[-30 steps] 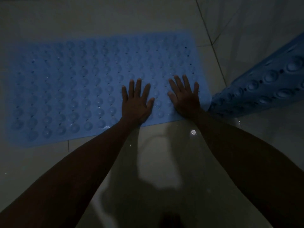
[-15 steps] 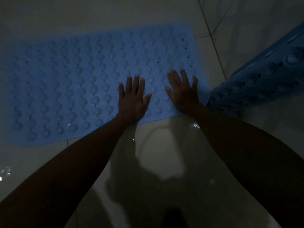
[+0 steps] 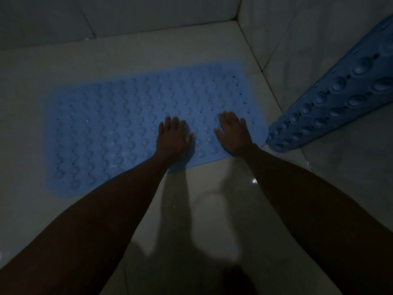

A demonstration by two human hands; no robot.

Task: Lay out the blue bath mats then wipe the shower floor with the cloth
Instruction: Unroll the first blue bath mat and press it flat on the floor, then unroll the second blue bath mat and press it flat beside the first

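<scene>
A light blue bath mat [image 3: 119, 128] with rows of bumps and small holes lies flat on the tiled shower floor [image 3: 212, 209]. My left hand [image 3: 173, 138] rests palm down on its near right part, fingers spread. My right hand [image 3: 234, 133] lies flat beside it, near the mat's right end. Neither hand holds anything. A second blue mat [image 3: 331, 103], with larger oval bumps, leans up against the right wall, its lower end touching the floor by the first mat's corner. No cloth is in view.
The room is dim. Tiled walls [image 3: 148, 15] close the back and the right side, meeting in a corner at the upper right. The floor is glossy with wet glints. My arms cast shadows on the tiles in front of me.
The view has pulled back and tilted up, so the back wall and corner show now. Both hands stay flat on the mat's right part, fingers a little closer together.
</scene>
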